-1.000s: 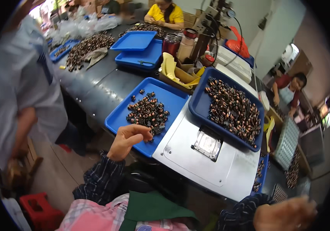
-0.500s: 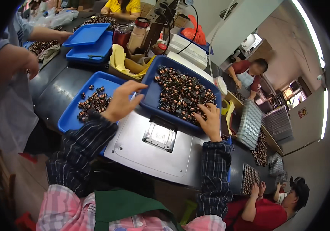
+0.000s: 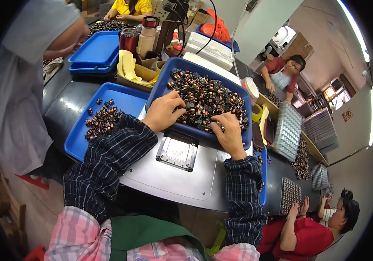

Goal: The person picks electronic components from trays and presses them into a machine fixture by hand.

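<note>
A deep dark-blue tray [image 3: 162, 89] holds a heap of small black parts with copper windings, like little wire-wound coils [image 3: 204, 98]. It rests at the far side of a silver metal machine top [image 3: 164, 174]. My left hand [image 3: 164, 112] is over the tray's near left rim, fingers curled at the edge of the heap. My right hand [image 3: 230, 135] comes over the near right rim, its thumb and forefinger bent close together among the coils. What either hand pinches is too small to make out. A square metal fixture [image 3: 177, 152] with a bright centre is set in the machine top.
A lighter blue tray [image 3: 75, 135] with fewer coils lies left. Beyond stand stacked blue trays [image 3: 95, 48], a red-lidded bottle [image 3: 147, 37] and a box of yellow paper [image 3: 130, 69]. A person in grey [image 3: 25, 87] stands left; a person in red [image 3: 299, 235] works right.
My left hand has moved from above the tray's left rim down to the heap, its fingers curling. My right hand's fingers have drawn closer together. The person at left has shifted.
</note>
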